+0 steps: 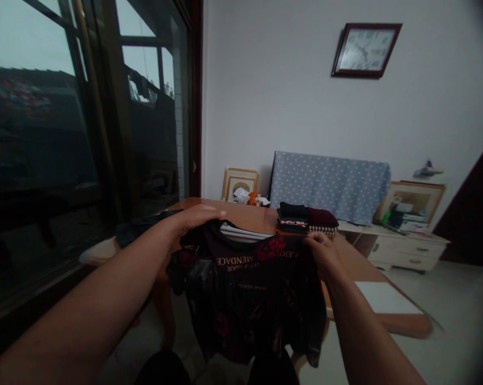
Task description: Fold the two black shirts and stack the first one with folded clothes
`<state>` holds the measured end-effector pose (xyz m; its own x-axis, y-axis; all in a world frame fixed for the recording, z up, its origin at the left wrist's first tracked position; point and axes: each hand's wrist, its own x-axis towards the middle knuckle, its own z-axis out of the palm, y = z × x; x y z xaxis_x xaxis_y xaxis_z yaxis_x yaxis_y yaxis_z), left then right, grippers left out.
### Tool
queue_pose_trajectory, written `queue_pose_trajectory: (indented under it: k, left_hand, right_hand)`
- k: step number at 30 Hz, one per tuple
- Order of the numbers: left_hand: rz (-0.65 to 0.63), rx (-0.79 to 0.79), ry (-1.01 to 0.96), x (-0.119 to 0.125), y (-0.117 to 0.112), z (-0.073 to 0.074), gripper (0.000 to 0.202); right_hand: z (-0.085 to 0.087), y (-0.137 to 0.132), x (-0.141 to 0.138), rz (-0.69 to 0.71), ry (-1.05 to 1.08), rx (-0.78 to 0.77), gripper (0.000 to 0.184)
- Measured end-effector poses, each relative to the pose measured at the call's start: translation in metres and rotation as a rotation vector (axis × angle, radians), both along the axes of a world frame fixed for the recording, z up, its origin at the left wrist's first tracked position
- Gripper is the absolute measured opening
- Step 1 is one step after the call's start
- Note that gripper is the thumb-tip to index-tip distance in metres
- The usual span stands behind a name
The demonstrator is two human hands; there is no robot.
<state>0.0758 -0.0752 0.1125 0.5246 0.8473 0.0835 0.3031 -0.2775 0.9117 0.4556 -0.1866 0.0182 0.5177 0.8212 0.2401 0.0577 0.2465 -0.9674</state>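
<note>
I hold up a black T-shirt [249, 299] with red flower prints and pale lettering across the chest, seen reversed. My left hand [195, 218] is closed on its left shoulder. At the right shoulder, my right hand [321, 251] pinches the cloth. The shirt hangs down in front of the near edge of a brown wooden table [257, 214]. A white striped edge shows at the neck opening.
A stack of folded clothes [305, 219] lies on the table behind the shirt. Another dark garment [140, 227] lies at the table's left end and a white sheet [385, 298] at its right end. Beyond stand a dotted blue cover [329, 184], picture frames, a low white cabinet [405, 248] and large windows on the left.
</note>
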Motion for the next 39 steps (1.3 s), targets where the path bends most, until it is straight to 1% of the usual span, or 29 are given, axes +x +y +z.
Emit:
queue_pose_trajectory:
  k: [2,3,4,6,8,10,11,13,15,17,19,20,22,24,26,28,31,32,33,34,36,38,39]
  left_hand:
    - [0.025,0.114,0.157,-0.003,0.003,0.001,0.024]
    - [0.048,0.182,0.184,-0.004,0.004,0.002,0.019]
    - [0.083,0.243,0.165,-0.004,0.006,0.004,0.016]
    - [0.179,0.341,0.032,-0.003,0.006,0.008,0.018]
    - [0.247,0.386,-0.119,0.000,0.004,0.014,0.022]
    - [0.253,0.400,-0.226,0.003,0.000,0.021,0.024]
    - [0.239,0.404,-0.264,0.005,-0.002,0.024,0.023]
    - [0.203,0.415,-0.308,0.007,-0.006,0.028,0.022]
    - [0.183,0.435,-0.311,0.006,-0.008,0.032,0.021]
    - [0.178,0.449,-0.299,0.001,-0.010,0.036,0.021]
    - [0.184,0.434,-0.302,-0.004,-0.011,0.039,0.021]
    - [0.192,0.419,-0.310,-0.006,-0.012,0.040,0.021]
    - [0.207,0.383,-0.333,-0.007,-0.016,0.043,0.022]
    - [0.191,0.338,-0.361,-0.003,-0.024,0.045,0.024]
    - [0.117,0.271,-0.402,0.007,-0.037,0.048,0.027]
    - [0.008,0.198,-0.449,0.020,-0.053,0.049,0.031]
    - [-0.147,0.132,-0.481,0.042,-0.076,0.049,0.035]
    - [-0.189,0.128,-0.484,0.048,-0.081,0.048,0.037]
    - [-0.223,0.129,-0.486,0.053,-0.084,0.046,0.038]
    - [-0.244,0.136,-0.492,0.056,-0.086,0.043,0.039]
    - [-0.235,0.162,-0.507,0.057,-0.086,0.034,0.040]
    - [-0.144,0.227,-0.496,0.052,-0.083,0.023,0.038]
    - [-0.062,0.289,-0.474,0.047,-0.082,0.016,0.038]
  right_hand:
    - [0.009,-0.008,-0.005,0.117,0.041,-0.036,0.031]
    - [0.014,-0.012,-0.008,0.183,0.049,-0.056,0.033]
    - [0.018,-0.017,-0.011,0.249,0.049,-0.077,0.036]
    - [0.025,-0.024,-0.018,0.358,0.013,-0.117,0.044]
    - [0.029,-0.028,-0.024,0.430,-0.074,-0.164,0.046]
    - [0.032,-0.027,-0.028,0.464,-0.218,-0.216,0.037]
    - [0.033,-0.025,-0.029,0.453,-0.305,-0.230,0.029]
    - [0.035,-0.021,-0.030,0.367,-0.454,-0.207,0.017]
    - [0.038,-0.016,-0.027,0.232,-0.510,-0.139,0.016]
    - [0.041,-0.013,-0.024,0.111,-0.467,-0.098,0.019]
    - [0.044,-0.012,-0.021,0.017,-0.391,-0.108,0.025]
    - [0.045,-0.012,-0.020,-0.009,-0.349,-0.116,0.028]
    - [0.050,-0.012,-0.023,0.001,-0.240,-0.107,0.033]
    - [0.057,-0.014,-0.033,0.081,-0.116,-0.053,0.035]
    - [0.066,-0.018,-0.052,0.206,-0.047,0.019,0.035]
    - [0.076,-0.025,-0.077,0.361,-0.063,0.066,0.036]
    - [0.087,-0.036,-0.119,0.626,-0.121,0.078,0.048]
    - [0.089,-0.038,-0.130,0.707,-0.133,0.070,0.048]
    - [0.091,-0.039,-0.139,0.768,-0.142,0.063,0.044]
    - [0.092,-0.039,-0.146,0.806,-0.143,0.063,0.038]
    - [0.092,-0.036,-0.150,0.801,-0.116,0.087,0.028]
    - [0.094,-0.031,-0.146,0.729,-0.046,0.115,0.023]
    - [0.095,-0.028,-0.141,0.685,-0.002,0.125,0.023]
